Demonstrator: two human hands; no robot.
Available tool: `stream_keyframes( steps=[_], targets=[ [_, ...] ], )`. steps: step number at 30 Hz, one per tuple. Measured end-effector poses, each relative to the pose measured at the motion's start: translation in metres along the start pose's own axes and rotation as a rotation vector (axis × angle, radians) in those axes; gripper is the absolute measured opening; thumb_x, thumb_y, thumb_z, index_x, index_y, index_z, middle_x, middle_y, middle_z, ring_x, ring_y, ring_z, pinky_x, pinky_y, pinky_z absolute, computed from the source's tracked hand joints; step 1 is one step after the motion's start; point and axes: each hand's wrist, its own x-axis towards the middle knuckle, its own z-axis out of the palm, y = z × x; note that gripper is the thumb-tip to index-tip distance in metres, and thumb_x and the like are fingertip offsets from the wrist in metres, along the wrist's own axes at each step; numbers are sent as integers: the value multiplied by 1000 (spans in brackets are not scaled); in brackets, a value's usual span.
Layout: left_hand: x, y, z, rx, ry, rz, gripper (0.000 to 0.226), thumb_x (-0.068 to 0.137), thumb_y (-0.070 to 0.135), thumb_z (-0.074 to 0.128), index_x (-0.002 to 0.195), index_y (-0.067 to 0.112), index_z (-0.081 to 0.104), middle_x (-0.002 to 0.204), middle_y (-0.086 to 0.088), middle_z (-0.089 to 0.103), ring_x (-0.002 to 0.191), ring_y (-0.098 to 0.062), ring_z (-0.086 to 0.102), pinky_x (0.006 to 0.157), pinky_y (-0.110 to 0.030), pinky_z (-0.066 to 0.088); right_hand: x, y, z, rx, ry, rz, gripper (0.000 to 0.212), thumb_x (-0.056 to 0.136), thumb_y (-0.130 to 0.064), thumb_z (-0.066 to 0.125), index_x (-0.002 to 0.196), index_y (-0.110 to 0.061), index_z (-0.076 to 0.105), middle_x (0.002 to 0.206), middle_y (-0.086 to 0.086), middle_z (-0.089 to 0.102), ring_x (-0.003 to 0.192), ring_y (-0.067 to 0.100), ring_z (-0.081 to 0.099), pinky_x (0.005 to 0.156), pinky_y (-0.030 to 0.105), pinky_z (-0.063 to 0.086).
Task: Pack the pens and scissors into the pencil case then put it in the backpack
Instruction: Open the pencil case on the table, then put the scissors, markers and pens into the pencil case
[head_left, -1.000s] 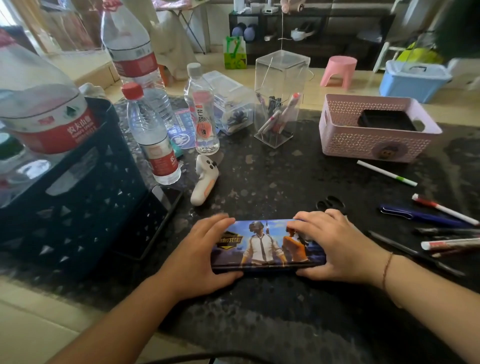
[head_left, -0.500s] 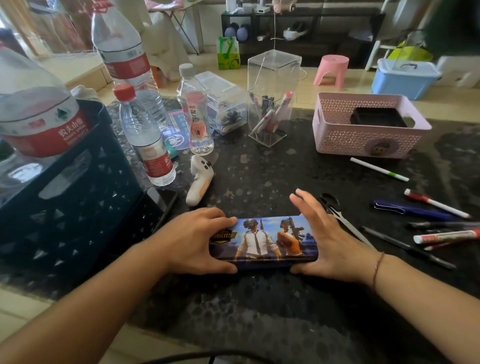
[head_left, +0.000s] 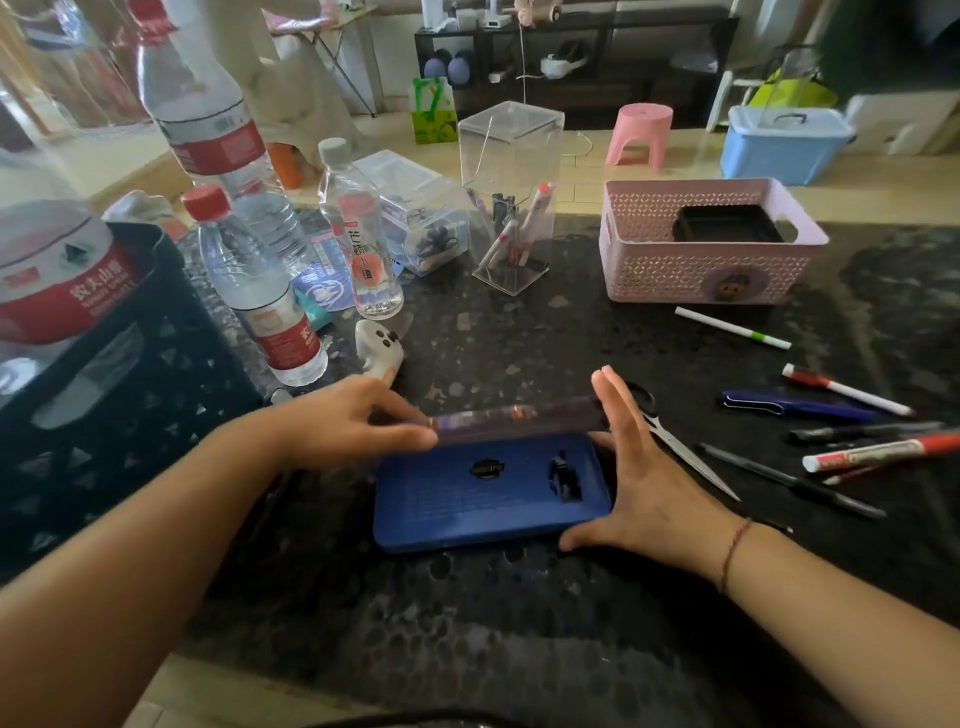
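A blue pencil case (head_left: 488, 499) lies open on the dark countertop, its printed lid (head_left: 514, 418) raised and seen edge-on. My left hand (head_left: 353, 421) pinches the lid's left end. My right hand (head_left: 644, 478) rests with fingers spread against the case's right end, thumb at the front corner. Scissors (head_left: 675, 441) lie just behind my right hand, partly hidden by it. To the right lie several pens: a blue one (head_left: 795, 406), a white marker with a red cap (head_left: 841, 388), a black pen (head_left: 789, 480), a red-and-white marker (head_left: 883, 452) and a white pen (head_left: 732, 327).
A pink basket (head_left: 691, 275) stands at the back right. A clear pen holder (head_left: 511, 208) is behind the case. Water bottles (head_left: 260, 291), a white controller (head_left: 379, 351) and a dark crate (head_left: 104, 395) crowd the left. No backpack is in view.
The case's lid has swung up from closed to open, lifted by my left hand. My right hand has slid from on top of the case to its right end.
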Motion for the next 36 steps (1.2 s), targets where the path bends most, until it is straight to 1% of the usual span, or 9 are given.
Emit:
stream_keyframes(
  steps=[2,5,11,17,21,24,30,33,36],
  targets=[
    [11,-4,-1,-68,179,-4,26,85,57,55,78,38,71,63,12,60,57,-1,52,58,-20,39,-4,1,3,-1,-4,35,147,49,-36,92,130,-59,-28,150,-22,-31,140,6,22,104,20,27],
    [34,-12,8,-42,523,-31,11,89,33,62,82,29,68,74,14,65,69,-1,58,68,-23,43,-6,-1,6,-23,8,46,145,52,-37,90,132,-55,-29,151,-20,-30,136,9,32,98,22,34],
    [62,-9,34,156,671,-61,20,90,20,59,104,10,69,96,-8,69,89,-26,62,83,-37,49,-15,-8,6,-118,14,52,131,60,-43,84,135,-54,-22,151,-21,-25,142,16,19,105,39,39],
    [68,-4,42,274,598,-132,26,92,24,53,112,10,63,103,-11,65,95,-32,60,85,-44,48,-26,-8,5,-243,-65,131,103,72,-55,69,144,-44,-4,153,-19,-18,145,18,0,113,40,20],
    [70,-6,48,346,594,-144,28,92,27,52,115,14,61,103,-10,65,94,-32,61,83,-43,49,-35,-3,1,-523,132,-231,40,81,-49,58,115,-28,62,135,3,51,125,25,42,104,53,37],
    [72,-10,56,287,582,-131,30,90,22,57,118,14,62,110,-9,64,103,-29,58,88,-36,43,-37,-6,8,-649,179,-448,11,84,-29,62,86,-22,71,94,-3,69,98,25,57,89,45,46],
    [36,-4,50,164,583,62,36,90,39,55,121,22,60,124,4,60,116,-13,53,102,-31,41,-33,-12,7,-540,112,-392,18,84,-26,55,76,-22,69,79,-6,64,75,16,58,65,32,47],
    [-16,6,60,237,395,174,65,77,68,59,132,33,49,130,18,50,124,0,42,106,-18,32,-27,-11,1,-459,32,-350,23,84,-35,49,75,-27,68,78,-10,61,75,13,58,61,30,46],
    [-37,4,76,317,247,97,95,64,79,61,144,40,27,143,23,35,135,1,28,110,-25,32,-22,-12,-2,-512,-1,-397,20,83,-33,49,72,-27,66,77,-11,60,73,13,57,59,30,45]
  ],
)
